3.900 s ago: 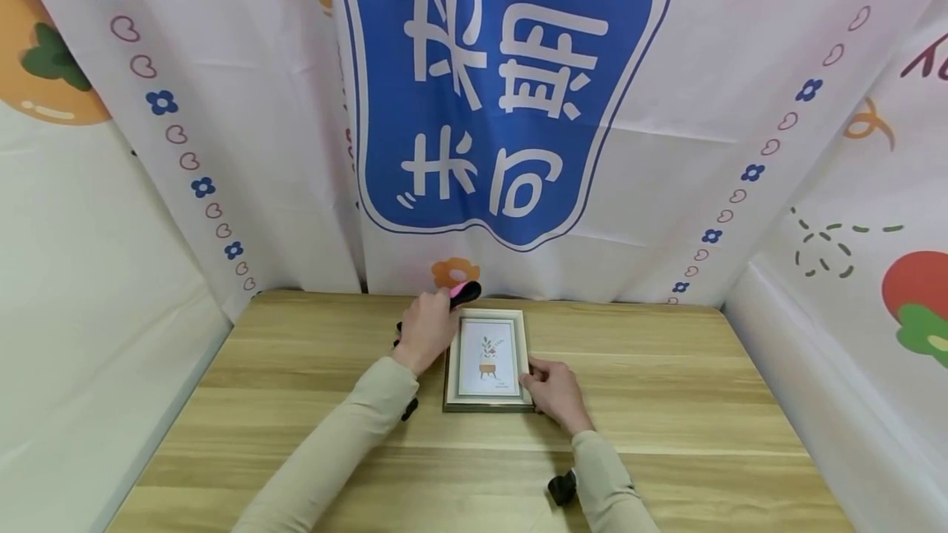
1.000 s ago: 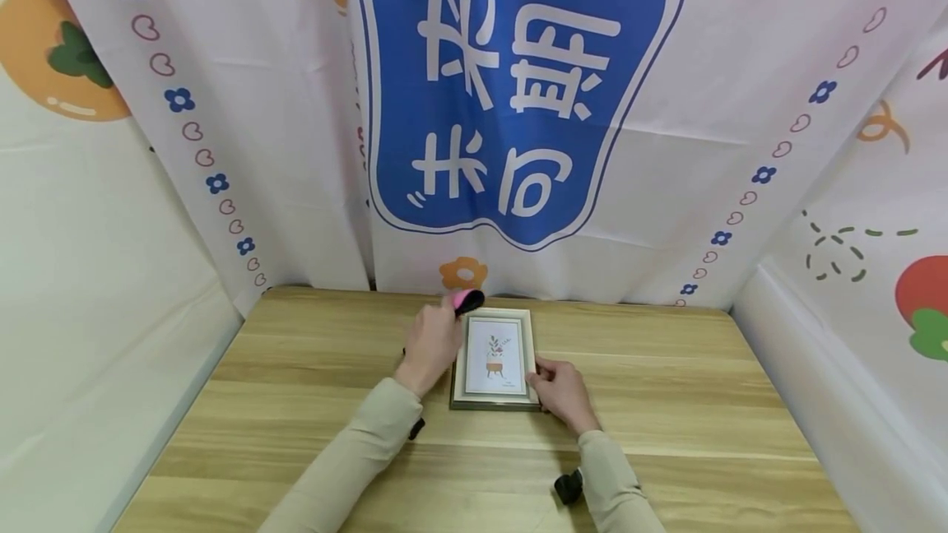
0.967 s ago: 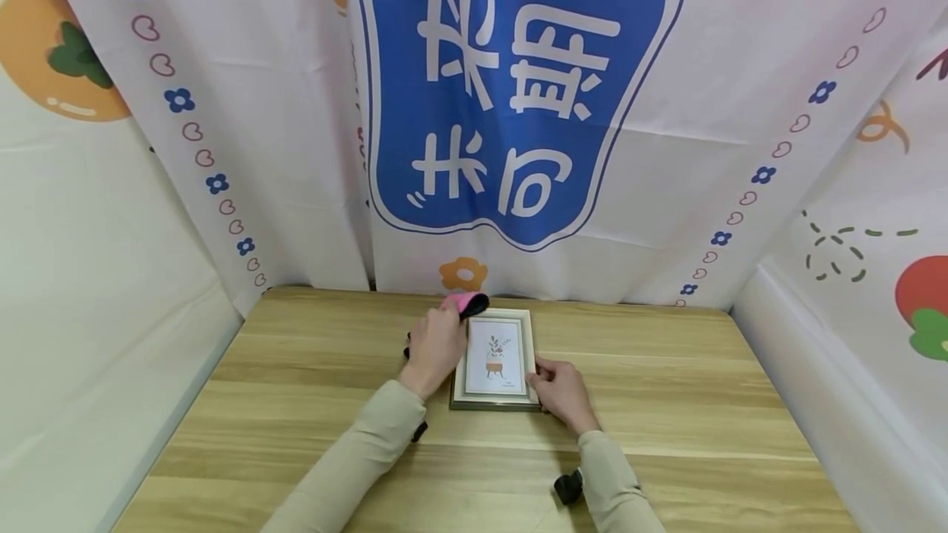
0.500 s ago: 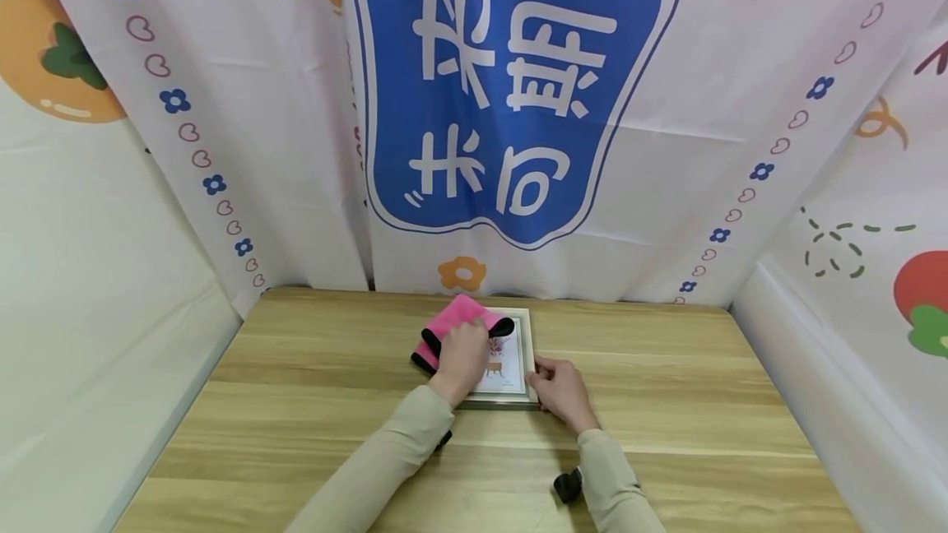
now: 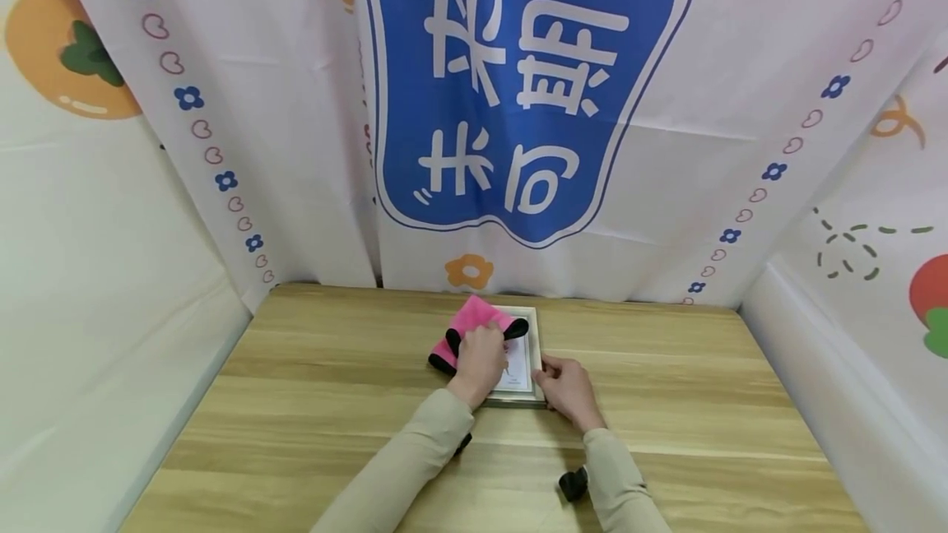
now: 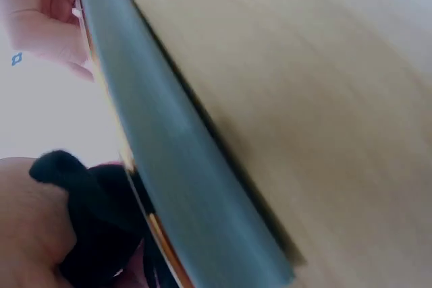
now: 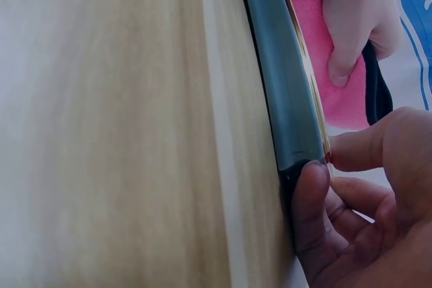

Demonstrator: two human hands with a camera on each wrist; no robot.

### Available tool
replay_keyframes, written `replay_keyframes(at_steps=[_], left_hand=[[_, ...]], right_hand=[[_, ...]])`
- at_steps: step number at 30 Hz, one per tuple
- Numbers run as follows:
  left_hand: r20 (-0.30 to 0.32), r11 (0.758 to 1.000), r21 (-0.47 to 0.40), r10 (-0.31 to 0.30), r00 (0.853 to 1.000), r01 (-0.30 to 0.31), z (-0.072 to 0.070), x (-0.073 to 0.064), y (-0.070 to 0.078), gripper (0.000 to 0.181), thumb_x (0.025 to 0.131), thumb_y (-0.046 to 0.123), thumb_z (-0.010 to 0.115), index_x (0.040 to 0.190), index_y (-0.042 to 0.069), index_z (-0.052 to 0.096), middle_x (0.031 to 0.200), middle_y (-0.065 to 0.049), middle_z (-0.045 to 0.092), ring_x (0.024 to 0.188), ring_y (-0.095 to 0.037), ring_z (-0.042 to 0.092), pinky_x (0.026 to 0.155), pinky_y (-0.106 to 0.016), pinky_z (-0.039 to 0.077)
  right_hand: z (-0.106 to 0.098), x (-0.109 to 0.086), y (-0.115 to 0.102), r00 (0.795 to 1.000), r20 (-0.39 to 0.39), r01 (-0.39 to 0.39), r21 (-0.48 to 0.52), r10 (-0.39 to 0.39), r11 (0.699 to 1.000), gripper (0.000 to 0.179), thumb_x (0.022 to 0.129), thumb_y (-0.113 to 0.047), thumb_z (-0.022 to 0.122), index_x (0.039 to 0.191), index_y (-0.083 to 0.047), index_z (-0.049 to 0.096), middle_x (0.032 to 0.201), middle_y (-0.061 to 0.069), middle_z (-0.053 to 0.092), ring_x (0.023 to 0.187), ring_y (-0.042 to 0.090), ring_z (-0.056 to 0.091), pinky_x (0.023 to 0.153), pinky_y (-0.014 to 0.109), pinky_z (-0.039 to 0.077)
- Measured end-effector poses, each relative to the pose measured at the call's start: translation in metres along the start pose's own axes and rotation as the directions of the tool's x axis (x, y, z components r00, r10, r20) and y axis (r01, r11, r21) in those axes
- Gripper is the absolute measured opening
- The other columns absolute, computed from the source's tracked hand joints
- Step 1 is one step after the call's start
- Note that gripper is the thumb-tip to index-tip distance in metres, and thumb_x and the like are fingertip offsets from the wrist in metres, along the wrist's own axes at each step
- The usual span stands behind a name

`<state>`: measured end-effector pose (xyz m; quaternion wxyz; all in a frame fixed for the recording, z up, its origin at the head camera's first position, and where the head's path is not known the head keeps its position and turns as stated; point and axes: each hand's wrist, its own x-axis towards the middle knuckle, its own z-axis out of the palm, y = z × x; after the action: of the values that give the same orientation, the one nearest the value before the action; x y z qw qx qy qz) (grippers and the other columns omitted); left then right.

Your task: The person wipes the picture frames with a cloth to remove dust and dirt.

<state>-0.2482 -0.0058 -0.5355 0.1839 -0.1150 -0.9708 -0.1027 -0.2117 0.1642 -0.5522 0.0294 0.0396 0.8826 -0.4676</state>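
A pink cloth with black edging (image 5: 474,316) lies over the upper left part of a picture frame (image 5: 522,373). My left hand (image 5: 481,359) holds the cloth, fingers curled into it, and presses over the picture. Much of the printed plant drawing is hidden under hand and cloth. At the frame's lower right edge, my right hand (image 5: 569,389) grips the border. In the right wrist view, the right hand (image 7: 398,187) pinches the frame's corner between thumb and fingers, along its grey-green side (image 7: 287,85). The left wrist view shows that side (image 6: 169,126) close up, above the wood.
The frame lies flat near the back of a wood-grain table (image 5: 318,401). A white curtain with a blue sign print (image 5: 415,105) hangs behind it. White fabric panels stand at left and right. A small black object (image 5: 573,484) is beside the right wrist.
My left hand has moved right from the frame's left edge onto the picture, bringing the pink cloth with it, now spread over the upper left. The right hand keeps its grip; the frame stays put.
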Motion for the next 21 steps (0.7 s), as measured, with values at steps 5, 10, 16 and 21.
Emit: replay_keyframes(at_steps=[5, 10, 16, 21], left_hand=[[-0.031, 0.997, -0.064, -0.04, 0.999, 0.038, 0.003, 0.001, 0.006, 0.019, 0.086, 0.008, 0.083, 0.087, 0.002, 0.065, 0.074, -0.017, 0.071, 0.065, -0.036, 0.073, 0.052, -0.042, 0.059], [-0.03, 0.994, -0.101, -0.044, 0.999, 0.041, 0.007, 0.0, 0.011, 0.014, 0.087, 0.004, 0.079, 0.087, 0.001, 0.065, 0.072, -0.017, 0.069, 0.063, -0.034, 0.072, 0.05, -0.04, 0.057], [-0.009, 0.988, -0.15, -0.035, 0.999, 0.034, 0.007, 0.0, 0.02, 0.016, 0.09, 0.006, 0.079, 0.089, 0.001, 0.063, 0.067, -0.014, 0.066, 0.057, -0.029, 0.069, 0.045, -0.036, 0.053], [-0.027, 0.979, -0.201, -0.021, 0.999, 0.015, 0.011, 0.0, 0.029, 0.02, 0.096, 0.012, 0.076, 0.085, 0.003, 0.061, 0.061, -0.01, 0.061, 0.051, -0.026, 0.065, 0.042, -0.033, 0.05]], right_hand=[[-0.001, 0.001, 0.003, 1.0, -0.003, 0.008, -0.01, -0.008, 1.0, 0.046, 0.097, -0.016, 0.074, 0.14, -0.002, 0.068, 0.073, 0.0, 0.063, 0.047, 0.01, 0.056, 0.052, 0.028, 0.046], [-0.001, 0.001, 0.004, 1.0, 0.009, -0.004, -0.005, 0.004, 1.0, 0.047, 0.098, -0.017, 0.073, 0.142, -0.004, 0.067, 0.073, -0.001, 0.062, 0.048, 0.01, 0.055, 0.052, 0.028, 0.045], [0.0, 0.001, 0.004, 1.0, 0.018, -0.002, 0.001, 0.002, 1.0, 0.047, 0.098, -0.017, 0.073, 0.143, -0.005, 0.066, 0.074, 0.0, 0.062, 0.049, 0.011, 0.055, 0.05, 0.029, 0.045], [0.001, 0.002, 0.003, 0.999, -0.005, 0.034, -0.025, -0.034, 0.999, 0.044, 0.096, -0.014, 0.073, 0.139, -0.007, 0.071, 0.073, -0.001, 0.064, 0.05, 0.01, 0.056, 0.054, 0.028, 0.045]])
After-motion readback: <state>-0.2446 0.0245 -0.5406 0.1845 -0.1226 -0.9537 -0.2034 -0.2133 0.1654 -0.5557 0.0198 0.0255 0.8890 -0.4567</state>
